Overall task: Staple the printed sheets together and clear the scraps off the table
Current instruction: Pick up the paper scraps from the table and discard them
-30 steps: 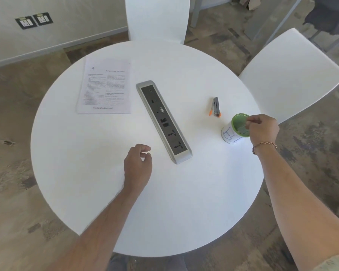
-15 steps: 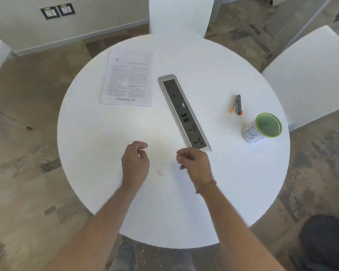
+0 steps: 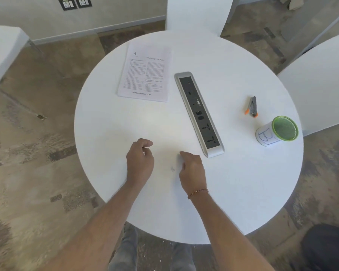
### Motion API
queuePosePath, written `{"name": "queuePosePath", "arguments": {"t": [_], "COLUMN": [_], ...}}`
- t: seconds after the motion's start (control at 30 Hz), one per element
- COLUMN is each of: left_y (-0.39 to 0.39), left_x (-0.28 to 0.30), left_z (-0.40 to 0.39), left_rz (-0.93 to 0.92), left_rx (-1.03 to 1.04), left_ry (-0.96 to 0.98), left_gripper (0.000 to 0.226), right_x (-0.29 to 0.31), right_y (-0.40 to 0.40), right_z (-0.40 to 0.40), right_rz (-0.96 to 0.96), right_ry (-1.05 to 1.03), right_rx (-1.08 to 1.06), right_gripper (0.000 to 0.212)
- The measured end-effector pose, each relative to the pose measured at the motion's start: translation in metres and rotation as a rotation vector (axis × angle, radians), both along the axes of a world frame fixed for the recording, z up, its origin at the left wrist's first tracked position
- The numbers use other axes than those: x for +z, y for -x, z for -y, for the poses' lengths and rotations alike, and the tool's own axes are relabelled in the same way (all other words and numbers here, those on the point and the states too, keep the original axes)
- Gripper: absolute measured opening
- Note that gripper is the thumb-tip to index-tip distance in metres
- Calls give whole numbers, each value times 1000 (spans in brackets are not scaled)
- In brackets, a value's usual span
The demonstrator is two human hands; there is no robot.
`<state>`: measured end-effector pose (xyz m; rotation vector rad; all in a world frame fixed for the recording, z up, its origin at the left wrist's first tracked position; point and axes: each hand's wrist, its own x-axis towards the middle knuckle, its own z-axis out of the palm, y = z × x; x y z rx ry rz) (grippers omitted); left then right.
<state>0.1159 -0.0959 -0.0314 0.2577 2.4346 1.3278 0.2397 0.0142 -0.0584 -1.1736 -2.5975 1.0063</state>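
**Over the near half of the round table, 2 hands with curled fingers**

On the white table (image 3: 243,192) both hands sit close to the near edge, a small gap between them. Left hand (image 3: 140,161) has its fingers curled in, thumb tip against the forefinger; whether it pinches anything, I cannot tell. Right hand (image 3: 192,170), a bracelet (image 3: 198,193) on its wrist, is loosely curled with fingers pointing down at a faint speck (image 3: 172,169) on the tabletop. Printed sheets (image 3: 145,73) lie at the far left, well apart from both hands. A power strip (image 3: 199,114) runs down the middle. To its right lie the stapler (image 3: 251,106) and, near it, a green-rimmed cup (image 3: 276,132).
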Motion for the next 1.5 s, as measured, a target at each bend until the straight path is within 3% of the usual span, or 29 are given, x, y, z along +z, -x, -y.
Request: {"name": "queuePosePath", "arguments": {"t": [0.17,0.5,0.87,1.03,1.13,1.23,1.43,1.5], "left_y": [0,-7,-11,-13,-15,-15,-16,-16], "left_x": [-1,-3,-4,-5,-4,-4,-4,-5], "left_z": [6,3,-1,-7,-9,-9,-12,-12], "left_rz": [0,-8,-17,-20,-8,-9,-7,-9], "left_rx": [8,-10,-32,-30,-31,-31,-38,-44], "left_ry": [-1,-19,-13,-21,-24,-22,-22,-16], "left_gripper": [32,31,31,30,31,32,32,32], "right_x": [-1,4,6,2,-1,-2,-4,-4], "right_y": [-6,-6,-8,-21,-19,-12,-3,-2], "right_z": [23,20,-6,-9,-9,-8,0,1], "right_rz": [38,2,35,-29,-72,11,65,44], "right_ry": [-119,-230,-392,-284,-31,130,45,-1], "right_rx": [145,275,591,487,175,108,183,197], "right_gripper": [69,59,78,66,52,40,10,17]}}
